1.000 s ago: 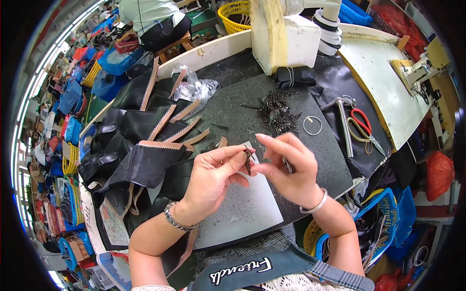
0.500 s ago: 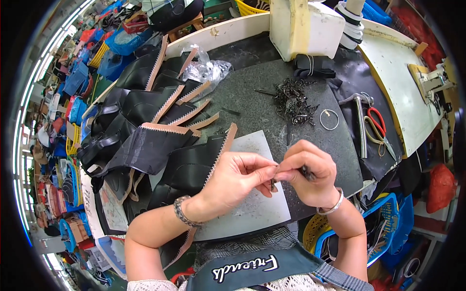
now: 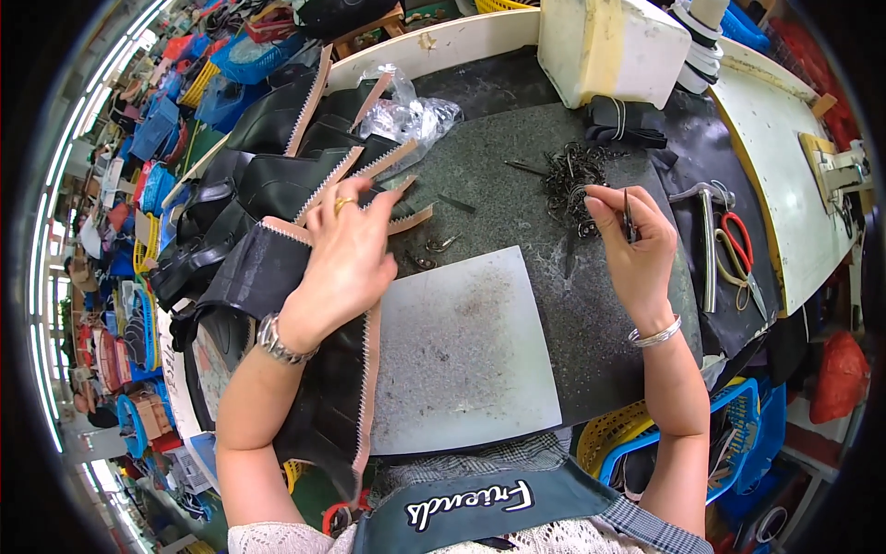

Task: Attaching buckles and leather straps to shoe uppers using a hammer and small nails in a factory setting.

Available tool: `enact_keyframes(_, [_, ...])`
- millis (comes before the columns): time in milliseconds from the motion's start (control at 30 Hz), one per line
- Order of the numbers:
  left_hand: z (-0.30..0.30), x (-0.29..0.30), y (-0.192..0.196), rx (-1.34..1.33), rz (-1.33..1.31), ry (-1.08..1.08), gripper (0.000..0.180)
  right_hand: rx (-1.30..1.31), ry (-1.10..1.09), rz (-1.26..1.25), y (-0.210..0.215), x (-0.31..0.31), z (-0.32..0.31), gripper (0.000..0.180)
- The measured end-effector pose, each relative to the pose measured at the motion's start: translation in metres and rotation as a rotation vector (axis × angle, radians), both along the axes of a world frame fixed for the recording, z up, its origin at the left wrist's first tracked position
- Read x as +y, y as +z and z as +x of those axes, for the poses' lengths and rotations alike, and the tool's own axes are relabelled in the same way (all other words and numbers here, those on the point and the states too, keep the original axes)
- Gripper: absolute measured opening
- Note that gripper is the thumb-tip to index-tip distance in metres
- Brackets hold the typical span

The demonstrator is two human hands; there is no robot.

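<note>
My left hand [image 3: 343,254] reaches over the black leather pieces [image 3: 277,180] with tan zigzag-cut edges. Its thumb stands apart from the bent fingers, and nothing shows in its grip; the fingertips touch or hover just over a tan edge. My right hand [image 3: 637,238] is closed around a slim dark tool [image 3: 628,214] that pokes up between its fingers. Thumb and forefinger of that hand come together beside a tangled heap of small dark buckle-like pieces [image 3: 570,175]. Two small dark pieces [image 3: 441,244] lie near my left hand, by the pale square board [image 3: 466,355].
A hammer [image 3: 708,249] and red-handled scissors [image 3: 738,242] lie at the right. Behind the heap stand a tied black bundle [image 3: 623,120] and a cream machine housing [image 3: 609,55]. Clear plastic bags [image 3: 406,120] sit at the back. A blue basket [image 3: 729,420] is below right.
My hands were together over the pale board and have parted. The left went left to the leather pieces, the right went up to the dark heap. A leather piece on the board's left has shifted nearer me.
</note>
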State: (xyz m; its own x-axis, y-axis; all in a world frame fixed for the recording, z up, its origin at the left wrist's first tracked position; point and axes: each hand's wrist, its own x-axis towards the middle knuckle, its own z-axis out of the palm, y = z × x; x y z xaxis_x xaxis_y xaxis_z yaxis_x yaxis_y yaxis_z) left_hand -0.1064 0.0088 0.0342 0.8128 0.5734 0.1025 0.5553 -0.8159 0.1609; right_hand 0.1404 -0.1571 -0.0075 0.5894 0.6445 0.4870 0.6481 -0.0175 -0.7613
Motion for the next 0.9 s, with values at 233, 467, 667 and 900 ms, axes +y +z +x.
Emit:
enact_keyframes(233, [0.029,0.019,-0.03,0.089,-0.438,-0.092,0.026,0.048,0.135,-0.037,-0.001,-0.004,-0.01,0.013])
enact_keyframes(467, [0.038,-0.002,-0.017,-0.484,-0.759,0.065,0.009,0.107,0.189,-0.149,0.027,-0.023,-0.044,0.028])
enact_keyframes(667, [0.029,-0.025,0.013,-0.484,-0.657,0.009,0.016,-0.029,0.272,0.014,0.04,-0.024,-0.062,0.027])
enact_keyframes(900, [0.079,0.005,-0.048,-0.424,-0.26,-0.314,0.025,0.154,0.23,0.04,0.035,-0.029,-0.052,0.026])
